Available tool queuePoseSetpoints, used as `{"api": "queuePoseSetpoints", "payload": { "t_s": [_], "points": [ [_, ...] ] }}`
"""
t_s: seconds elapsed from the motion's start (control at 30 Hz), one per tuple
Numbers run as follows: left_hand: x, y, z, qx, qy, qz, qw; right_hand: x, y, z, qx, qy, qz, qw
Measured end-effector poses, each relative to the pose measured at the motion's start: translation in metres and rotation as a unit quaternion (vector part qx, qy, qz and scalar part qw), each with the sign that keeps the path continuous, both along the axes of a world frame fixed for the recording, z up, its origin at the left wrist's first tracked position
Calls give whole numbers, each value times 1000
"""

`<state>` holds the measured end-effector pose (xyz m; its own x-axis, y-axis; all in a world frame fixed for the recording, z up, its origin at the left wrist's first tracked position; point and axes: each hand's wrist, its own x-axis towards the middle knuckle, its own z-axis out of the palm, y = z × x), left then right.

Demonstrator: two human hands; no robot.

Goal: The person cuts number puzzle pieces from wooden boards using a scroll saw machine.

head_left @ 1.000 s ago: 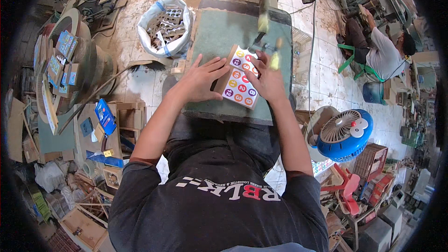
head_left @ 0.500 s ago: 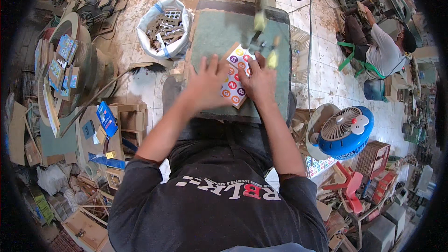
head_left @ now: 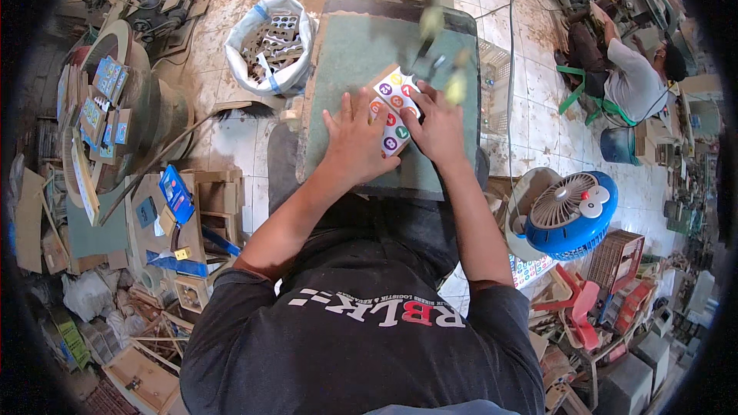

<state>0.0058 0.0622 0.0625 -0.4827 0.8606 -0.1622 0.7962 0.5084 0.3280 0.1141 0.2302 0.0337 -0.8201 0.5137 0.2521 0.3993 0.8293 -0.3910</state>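
Note:
A rectangular brown-edged board [head_left: 396,100] printed with coloured number circles on white lies slanted on the grey-green worktable [head_left: 346,46]. My left hand [head_left: 354,134] rests along the board's left side, open, fingers spread and thumb by its lower end. With bent fingers and thumb, my right hand [head_left: 438,127] grips the board's right side at the upper end. Just beyond that edge hangs a machine's tool part [head_left: 430,61], blurred, with pale yellow pieces around it. The board's upper right edge is jagged. Both palms cover parts of the board.
A white sack [head_left: 269,46] of cut offcuts stands left of the table. A blue fan [head_left: 573,215] is at the right, near a red plastic piece [head_left: 576,303]. Printed boards [head_left: 104,111] are stacked at far left. Another person [head_left: 638,77] sits at the far right.
My left hand has shifted slightly right and flattened onto the board, no longer blurred. The board has turned a little and moved slightly up. My right hand has moved slightly right.

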Motion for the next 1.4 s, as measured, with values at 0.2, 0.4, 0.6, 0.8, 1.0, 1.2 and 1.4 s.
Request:
{"api": "queuePoseSetpoints", "payload": {
  "t_s": [0.2, 0.4, 0.6, 0.8, 1.0, 1.2, 1.4],
  "points": [
    [-19, -7, -4, 15, 13, -34, 999, 8, 14, 5, -35, -30, 42, 998],
    [-32, -8, 0, 12, 12, -66, 998, 16, 31, 3, -74, -25, 110, 991],
    [-43, -5, 8, -11, 8, -83, 996, 13, 30, 8, -81, -51, 108, 990],
    [-57, -6, 9, -23, 6, -104, 994, 14, 25, 4, -63, -39, 96, 993],
    [-75, -3, 15, -28, -5, -139, 990, 11, 13, -8, -46, -35, 50, 997],
    [-79, -1, 20, -57, -8, -148, 987, 7, -2, 11, -43, -40, 16, 998],
    [-62, 4, 5, -11, 6, -90, 996, 11, 10, -2, -50, -26, 39, 998]
  ]
}}
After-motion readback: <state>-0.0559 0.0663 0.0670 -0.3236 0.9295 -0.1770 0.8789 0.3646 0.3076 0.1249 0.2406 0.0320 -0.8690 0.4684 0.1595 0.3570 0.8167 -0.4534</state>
